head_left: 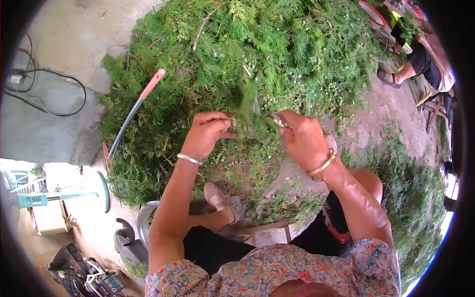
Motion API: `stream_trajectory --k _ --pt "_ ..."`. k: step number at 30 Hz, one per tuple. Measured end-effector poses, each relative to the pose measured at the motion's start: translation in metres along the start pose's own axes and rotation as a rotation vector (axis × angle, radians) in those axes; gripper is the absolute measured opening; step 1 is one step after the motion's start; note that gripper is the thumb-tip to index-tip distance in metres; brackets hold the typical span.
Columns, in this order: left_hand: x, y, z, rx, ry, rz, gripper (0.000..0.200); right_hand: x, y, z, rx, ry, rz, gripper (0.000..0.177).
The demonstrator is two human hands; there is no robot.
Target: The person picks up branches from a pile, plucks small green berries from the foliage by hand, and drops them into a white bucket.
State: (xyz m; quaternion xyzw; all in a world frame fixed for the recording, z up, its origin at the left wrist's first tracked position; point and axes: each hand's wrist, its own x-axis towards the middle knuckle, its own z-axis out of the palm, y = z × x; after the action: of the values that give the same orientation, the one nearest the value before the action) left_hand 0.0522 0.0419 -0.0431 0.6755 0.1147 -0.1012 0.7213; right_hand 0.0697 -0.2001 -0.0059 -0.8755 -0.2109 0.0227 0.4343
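Floral short-sleeved top (pixel 277 270), black shorts (pixel 210 247), beige shoe (pixel 216 195); silver bangle (pixel 188 159) behind left hand (pixel 205 133), gold bangle (pixel 321 166) behind right hand (pixel 303 141).

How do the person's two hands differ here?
The left hand wears a thin silver bangle; the right hand wears a broader gold bangle. The left hand grips a green sprig; the right hand is closed on something small, too blurred to name. Both are held over the pile of cut greenery.

Sunlit pale concrete floor (pixel 74 29), black cable (pixel 85 96), bare dirt patch (pixel 391 114), seated person (pixel 420 62) far right
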Motion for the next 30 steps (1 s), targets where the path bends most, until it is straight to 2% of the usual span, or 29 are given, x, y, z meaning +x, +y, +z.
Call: stream_trajectory --k 2,4,5,6,8,10,12,13,15,17,18,20,21,22,25,29,30 --pt "-0.024 0.02 0.0 -0.4 -0.103 0.038 0.009 -0.001 -0.003 0.005 -0.076 -0.054 -0.021 0.02" --pt "-0.045 0.029 0.004 -0.449 -0.127 0.078 0.011 -0.001 -0.006 0.014 0.093 -0.094 -0.215 0.037" --pt "-0.054 0.036 0.01 -0.503 -0.187 0.087 0.012 0.0 -0.018 0.005 0.084 -0.272 -0.191 0.039" --pt "-0.064 0.042 0.017 -0.558 -0.248 0.095 0.013 -0.001 -0.022 0.007 0.085 -0.272 -0.201 0.039" --pt "-0.074 0.045 0.027 -0.541 -0.186 0.101 0.015 -0.004 -0.028 0.013 0.838 -0.418 -0.012 0.038" --pt "-0.076 0.039 0.027 -0.64 -0.14 0.087 0.016 -0.002 -0.032 0.007 0.709 -0.426 -0.018 0.039" --pt "-0.074 0.038 0.029 -0.605 -0.102 0.068 0.018 -0.001 -0.032 0.01 0.583 -0.414 0.03 0.039" --pt "-0.072 0.038 0.028 -0.607 -0.095 0.062 0.018 -0.002 -0.032 0.014 0.581 -0.416 0.031 0.039" --pt "-0.067 0.038 0.03 -0.608 -0.095 0.054 0.019 -0.003 -0.031 0.024 0.911 -0.332 0.118 0.027" --pt "-0.063 0.038 0.033 -0.799 -0.135 -0.01 0.019 -0.002 -0.036 0.022 0.857 -0.314 0.15 0.024" --pt "-0.063 0.037 0.032 -0.802 -0.133 -0.015 0.019 -0.001 -0.038 0.023 0.804 -0.301 0.181 0.021" --pt "-0.061 0.034 0.031 -0.652 -0.154 -0.024 0.018 0.001 -0.035 0.025 0.712 -0.298 0.186 0.02" --pt "-0.065 0.041 0.033 -0.583 -0.101 -0.02 0.021 0.003 -0.034 0.026 0.62 -0.292 0.183 0.02" --pt "-0.065 0.041 0.032 -0.587 -0.101 -0.022 0.021 0.005 -0.03 0.029 0.618 -0.293 0.186 0.02" --pt "-0.064 0.039 0.027 -0.547 -0.023 0.053 0.025 0.007 -0.027 0.036 0.767 -0.102 0.092 0.02" --pt "-0.07 0.042 0.037 -0.605 0.019 0.078 0.022 0.01 -0.026 0.03 0.674 -0.145 0.074 0.018" --pt "-0.072 0.042 0.041 -0.399 0.033 0.152 0.021 0.009 -0.028 0.029 0.673 -0.15 0.075 0.018"
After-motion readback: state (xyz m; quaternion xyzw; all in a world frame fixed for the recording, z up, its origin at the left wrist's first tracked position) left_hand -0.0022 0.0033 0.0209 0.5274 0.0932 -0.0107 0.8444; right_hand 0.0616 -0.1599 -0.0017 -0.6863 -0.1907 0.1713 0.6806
